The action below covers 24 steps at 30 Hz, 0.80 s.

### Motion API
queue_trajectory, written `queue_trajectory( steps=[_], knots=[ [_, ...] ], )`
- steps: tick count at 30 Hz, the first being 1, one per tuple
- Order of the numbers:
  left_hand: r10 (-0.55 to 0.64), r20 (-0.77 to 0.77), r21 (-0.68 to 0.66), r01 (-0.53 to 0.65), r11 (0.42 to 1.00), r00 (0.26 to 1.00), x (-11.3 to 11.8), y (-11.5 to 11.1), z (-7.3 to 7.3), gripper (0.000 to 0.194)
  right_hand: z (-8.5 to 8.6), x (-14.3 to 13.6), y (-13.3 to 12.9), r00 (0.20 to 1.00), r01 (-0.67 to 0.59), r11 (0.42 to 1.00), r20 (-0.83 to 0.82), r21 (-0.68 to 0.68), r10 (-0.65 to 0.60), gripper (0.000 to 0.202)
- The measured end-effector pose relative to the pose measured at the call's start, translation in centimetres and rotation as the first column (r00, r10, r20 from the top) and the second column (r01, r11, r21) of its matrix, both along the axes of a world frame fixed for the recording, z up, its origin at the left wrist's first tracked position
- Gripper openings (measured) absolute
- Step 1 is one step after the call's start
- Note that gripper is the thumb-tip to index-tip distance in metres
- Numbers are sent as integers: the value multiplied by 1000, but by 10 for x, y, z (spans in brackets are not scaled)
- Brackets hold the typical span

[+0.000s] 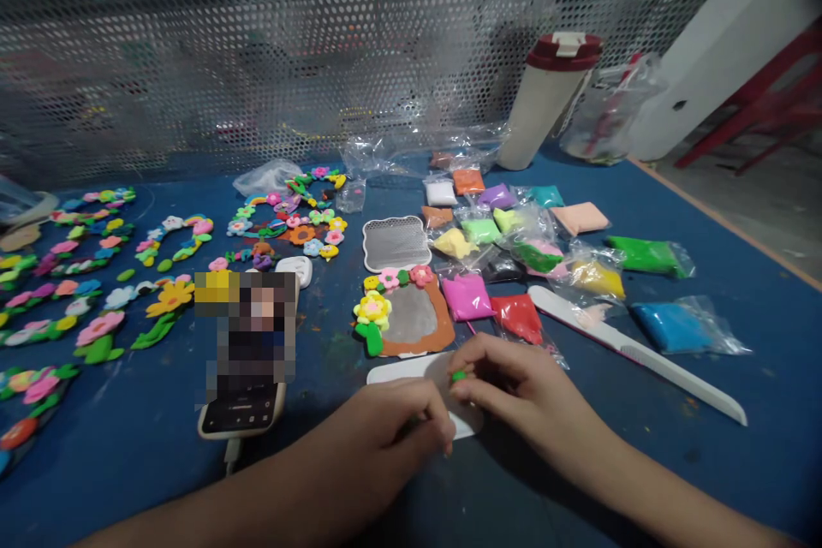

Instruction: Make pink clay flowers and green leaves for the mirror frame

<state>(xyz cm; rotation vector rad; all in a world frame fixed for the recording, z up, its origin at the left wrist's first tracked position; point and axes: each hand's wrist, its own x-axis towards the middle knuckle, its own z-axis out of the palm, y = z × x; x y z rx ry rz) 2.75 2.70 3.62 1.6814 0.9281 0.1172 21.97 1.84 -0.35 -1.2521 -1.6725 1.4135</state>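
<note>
Being pinched between the thumb and fingertips of the right hand point(517, 378) is a tiny green blob point(458, 377), clay-like and too small for its long axis or direction to be made out. It's held nearer than the flower-trimmed frame point(438, 317), a bit to its right. The left hand point(391, 428), also on the frame's near side, is loosely curled with the thumb by the index finger; can't be told if anything is gripped. The frame's grey panel is bordered in smooth brown, with puffy flowers stuck along its left and far edges. Just nearer than the frame, a flat white board point(402, 367), its long axis lying roughly sideways, is half covered by the hands. Crinkly plastic packets point(467, 298) are scattered right of the frame on the blue surface point(324, 381).
</note>
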Motion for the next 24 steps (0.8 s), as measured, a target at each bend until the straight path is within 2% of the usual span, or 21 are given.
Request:
queue_trajectory(
  steps=[3,5,6,8,10,11,12,13,15,16,17,18,20,24],
  knots=[
    [22,-7,40,-22,999,1000,2,0,3,21,2,0,-1,997,73,996,19,47,-74,8],
    [11,-16,96,-9,995,1000,3,-3,1,17,3,1,-1,991,135,991,16,15,-135,9],
    [53,-19,155,-50,987,998,4,-4,-2,20,4,2,-1,986,167,986,22,2,-167,9],
    [68,-74,156,-56,986,995,5,-5,-8,21,4,3,-1,975,220,975,36,20,-220,8],
    [27,-201,214,17,977,979,5,-3,-15,13,5,5,0,968,245,965,37,90,-249,7],
    [4,-254,307,77,949,967,5,-2,-18,8,5,5,0,968,245,960,29,135,-251,5],
    [-20,-308,421,155,894,951,5,0,-20,7,5,6,1,969,238,955,20,175,-245,4],
    [-45,-357,540,246,805,933,6,1,-23,10,5,6,1,971,230,951,12,206,-238,4],
    [-86,-436,705,399,586,896,6,1,-27,15,5,6,1,975,214,948,4,236,-221,5],
    [-88,-458,749,437,498,885,7,1,-29,15,5,6,1,976,209,948,3,239,-216,6],
    [-87,-466,776,453,439,881,7,0,-30,15,5,6,1,977,205,949,5,239,-213,7],
    [-84,-469,789,460,408,879,8,-1,-31,14,5,6,1,978,199,951,6,238,-207,8],
    [-89,-479,790,473,390,873,8,-3,-33,12,6,5,1,982,180,954,4,239,-186,9],
    [-105,-492,748,481,458,864,9,-1,-33,11,7,4,2,992,128,969,-19,212,-127,10]
  ],
)
